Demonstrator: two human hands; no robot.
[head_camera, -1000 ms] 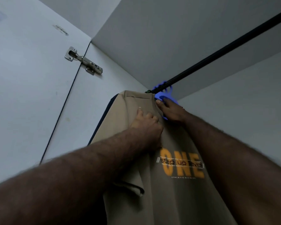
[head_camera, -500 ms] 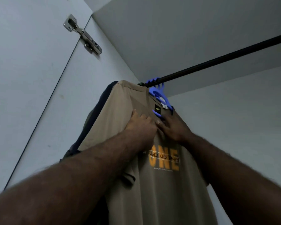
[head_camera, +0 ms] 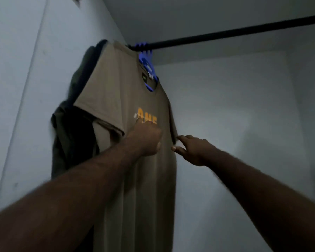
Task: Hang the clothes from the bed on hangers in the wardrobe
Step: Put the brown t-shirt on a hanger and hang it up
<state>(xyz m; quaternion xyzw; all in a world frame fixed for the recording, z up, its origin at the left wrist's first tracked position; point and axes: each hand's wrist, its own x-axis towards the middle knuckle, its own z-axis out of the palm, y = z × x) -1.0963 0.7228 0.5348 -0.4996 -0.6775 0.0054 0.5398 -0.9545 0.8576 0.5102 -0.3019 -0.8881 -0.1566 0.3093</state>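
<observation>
Neither hand has a real hold as far as I can see. His left hand lies against the chest of the tan T-shirt, over the orange print, pressing rather than gripping, though the blur makes it hard to be sure. His right hand reaches for the far sleeve with its fingers stretched out, tips at the hem and thumb apart, with nothing nipped between them.

The shirt is already up in the wardrobe, draped on a blue hanger whose hook sits over the black rail, close to the rail's left end. I'd judge this a last bit of smoothing.

A downward tug on that sleeve could drag the neck sideways and slide one shoulder off the hanger. Too firm a push from the left palm could swing the shirt into the dark clothes behind it. Those look slumped and bunched, so a knock may bring one down. Several blue hooks crowd together up there, and a jolt could lift one off the rail.

The bed and anything left on it are out of sight.
</observation>
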